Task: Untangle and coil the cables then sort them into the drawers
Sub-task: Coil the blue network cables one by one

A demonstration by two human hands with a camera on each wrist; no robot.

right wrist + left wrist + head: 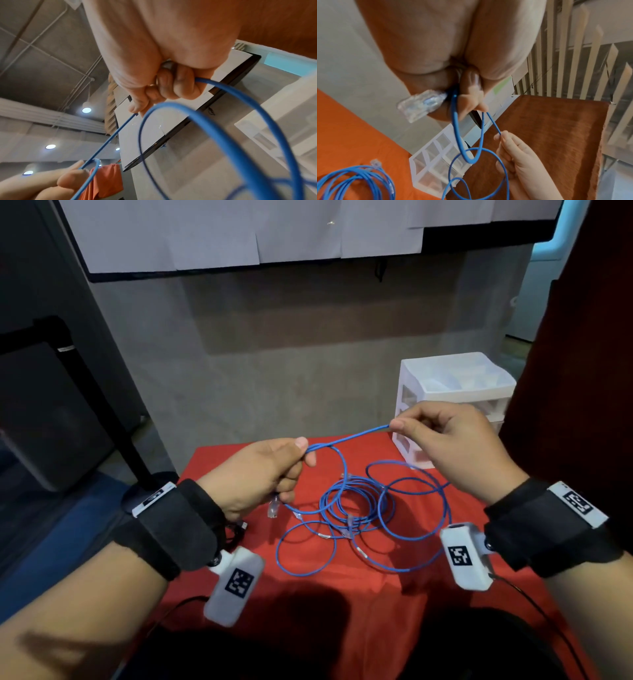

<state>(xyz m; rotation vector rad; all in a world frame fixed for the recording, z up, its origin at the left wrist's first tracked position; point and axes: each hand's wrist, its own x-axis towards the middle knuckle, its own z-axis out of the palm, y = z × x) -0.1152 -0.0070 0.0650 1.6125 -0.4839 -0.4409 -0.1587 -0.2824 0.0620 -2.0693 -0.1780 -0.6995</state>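
Blue cable (349, 436) runs taut across mid-frame, rising left to right, between my left hand (260, 474) and right hand (445, 440), both hands' fingers pinching it.

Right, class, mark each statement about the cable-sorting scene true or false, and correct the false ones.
1. Both hands hold the same blue cable. True: the left hand and the right hand pinch a stretch of it between them.
2. The cloth on the table is green. False: it is red.
3. The clear plug hangs at the left hand. True.
4. The white drawer unit stands at the left edge of the table. False: it stands at the far right.
5. All the cable is lifted off the table. False: tangled loops lie on the cloth.
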